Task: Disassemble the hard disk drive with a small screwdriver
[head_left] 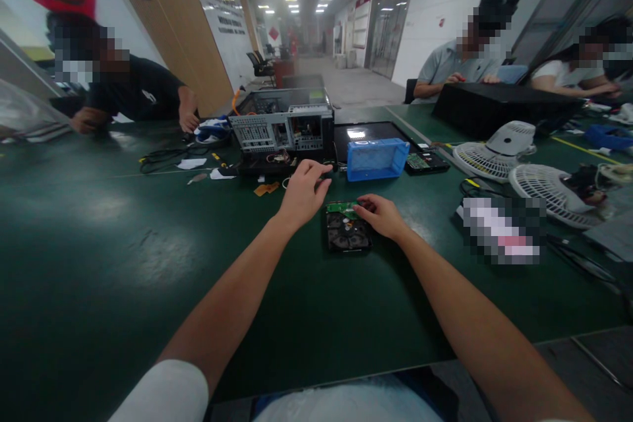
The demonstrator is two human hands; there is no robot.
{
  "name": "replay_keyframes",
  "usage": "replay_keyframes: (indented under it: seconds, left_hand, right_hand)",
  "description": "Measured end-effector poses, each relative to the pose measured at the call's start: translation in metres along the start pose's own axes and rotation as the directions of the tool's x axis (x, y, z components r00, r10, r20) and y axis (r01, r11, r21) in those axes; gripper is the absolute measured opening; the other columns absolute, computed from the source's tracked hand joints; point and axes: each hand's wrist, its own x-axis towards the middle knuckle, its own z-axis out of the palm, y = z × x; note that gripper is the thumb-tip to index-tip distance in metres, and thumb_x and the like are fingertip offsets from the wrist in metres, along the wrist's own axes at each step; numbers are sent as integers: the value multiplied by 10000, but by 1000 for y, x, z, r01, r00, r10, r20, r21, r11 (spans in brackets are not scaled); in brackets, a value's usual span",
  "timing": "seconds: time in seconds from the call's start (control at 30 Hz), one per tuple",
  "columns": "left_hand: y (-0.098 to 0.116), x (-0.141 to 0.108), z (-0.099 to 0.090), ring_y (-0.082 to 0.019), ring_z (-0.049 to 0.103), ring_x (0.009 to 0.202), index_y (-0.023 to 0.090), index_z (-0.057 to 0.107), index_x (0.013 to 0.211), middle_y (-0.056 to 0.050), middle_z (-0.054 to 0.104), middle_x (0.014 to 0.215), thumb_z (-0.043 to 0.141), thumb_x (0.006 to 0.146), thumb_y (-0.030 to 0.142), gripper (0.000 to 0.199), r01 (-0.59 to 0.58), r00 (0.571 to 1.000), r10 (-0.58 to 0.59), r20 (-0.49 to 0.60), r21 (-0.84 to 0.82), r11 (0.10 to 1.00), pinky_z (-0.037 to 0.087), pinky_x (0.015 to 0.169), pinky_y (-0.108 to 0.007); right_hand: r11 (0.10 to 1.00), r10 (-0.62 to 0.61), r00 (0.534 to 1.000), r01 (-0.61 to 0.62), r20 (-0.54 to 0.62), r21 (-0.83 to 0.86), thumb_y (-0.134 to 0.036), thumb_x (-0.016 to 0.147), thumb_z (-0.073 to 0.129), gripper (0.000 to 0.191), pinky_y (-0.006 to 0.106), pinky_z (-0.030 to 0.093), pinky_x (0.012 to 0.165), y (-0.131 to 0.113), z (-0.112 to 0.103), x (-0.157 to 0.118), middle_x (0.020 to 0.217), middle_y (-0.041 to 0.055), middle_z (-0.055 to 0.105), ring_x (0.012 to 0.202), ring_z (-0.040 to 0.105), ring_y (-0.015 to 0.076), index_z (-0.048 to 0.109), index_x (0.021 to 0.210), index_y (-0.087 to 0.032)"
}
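A hard drive (347,234) lies on the green table in front of me, its dark underside up. Across its far end sits a green circuit board (339,208). My right hand (383,216) has thumb and fingertips closed at the board's right end; whether the board is lifted off the drive I cannot tell. Just beyond the drive's far left corner hovers my left hand (304,192), fingers loosely bent and apart, with nothing visible in them. An opened computer case (281,132) stands behind my left hand. To its right is a blue plastic bin (376,159), tipped toward me.
A flat black panel (366,132) and another drive-like part with a green board (426,161) lie behind the bin. White fan parts (509,145) sit at right. Cables (168,159) and scraps lie at left. Co-workers sit across the table, one by a black box (504,105).
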Motion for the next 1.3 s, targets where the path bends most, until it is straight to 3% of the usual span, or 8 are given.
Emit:
replay_keyframes:
  seconds: [0.2,0.37,0.6,0.83,1.0,1.1,1.3]
  left_hand:
    - [3,0,-1,-222,634,1090,206,621,1245,-87,637,1209,590,924,147,328,-18,1000,17,24,29,999,580,917,-384]
    - [3,0,0,-213,684,981,220,613,1255,-72,692,1194,625,935,220,321,30,999,-31,40,23,999,578,901,-393]
    - [3,1,-2,-205,655,1009,222,677,1104,-56,676,1094,662,919,212,186,31,998,-26,-57,78,996,543,920,-364]
    - [5,3,-6,-206,633,1036,212,640,1169,-73,631,1168,568,929,93,277,28,1000,-28,0,106,994,531,940,-368]
    - [6,2,-7,-198,652,962,211,622,1170,-67,660,1155,608,940,170,234,20,1000,-21,14,68,997,538,911,-363]
    - [7,2,-6,-196,649,932,217,627,1147,-62,665,1129,644,932,229,216,24,1000,-25,8,60,998,552,855,-350]
    - [1,2,-5,-185,632,969,229,686,1095,-67,605,1139,637,925,196,179,20,998,-14,-55,117,993,550,891,-345]
  right_hand:
    - [1000,-2,1000,2,7,21,-532,910,613,397,324,542,751,1,0,1,971,71,739,808,666,197,712,1130,-217]
    - [1000,-16,1000,16,6,24,-478,947,565,339,332,533,788,1,-1,2,1000,68,747,859,677,207,715,1112,-223]
    - [997,-75,997,75,-6,-23,-407,984,495,309,353,506,872,5,-1,3,1075,67,741,955,667,223,718,1094,-223]
    - [999,-30,1000,30,2,12,-453,959,550,312,333,530,799,3,0,1,1027,66,746,889,680,209,711,1095,-224]
    - [999,-7,1000,6,1,35,-486,920,609,345,335,539,794,3,1,0,1007,67,744,865,681,209,703,1126,-226]
    - [1000,-24,1000,24,4,18,-497,962,530,347,330,524,801,3,0,2,1007,61,742,883,673,214,714,1086,-231]
    - [1000,-11,1000,11,-4,-5,-500,992,451,386,319,503,785,-2,-3,2,968,55,739,881,661,220,721,1036,-228]
